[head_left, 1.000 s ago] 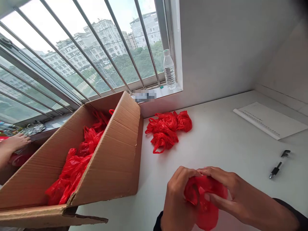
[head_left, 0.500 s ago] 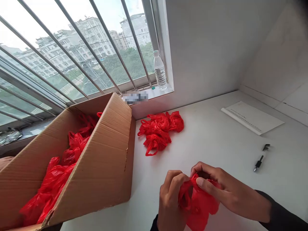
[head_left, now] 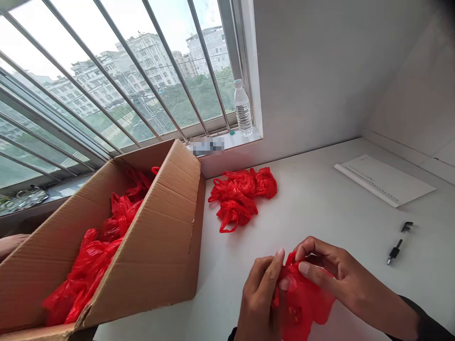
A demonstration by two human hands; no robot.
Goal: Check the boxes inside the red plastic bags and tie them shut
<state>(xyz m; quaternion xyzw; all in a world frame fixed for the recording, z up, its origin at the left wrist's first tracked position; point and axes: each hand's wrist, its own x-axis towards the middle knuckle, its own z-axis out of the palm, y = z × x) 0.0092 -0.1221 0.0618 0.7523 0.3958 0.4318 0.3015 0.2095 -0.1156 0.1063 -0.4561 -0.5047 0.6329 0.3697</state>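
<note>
A barred window (head_left: pixel 106 85) fills the wall over a white counter (head_left: pixel 320 208). An open cardboard box (head_left: pixel 159 237) stuffed with red plastic stands at the left, a pile of bags (head_left: pixel 238 196) just beside it and a bottle (head_left: pixel 242 109) on the sill. Near the front edge, the left hand (head_left: pixel 259 293) and right hand (head_left: pixel 341 279) each have their grip pinched on one red bag (head_left: pixel 302 303), held between them

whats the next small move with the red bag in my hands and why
Probably draw the pinched top tight into a knot. The left hand and right hand both grip the red bag, bunched loosely over the table, while the bags in the pile by the wall look like small tied bundles, unlike the looser ones in the cardboard box.
</note>
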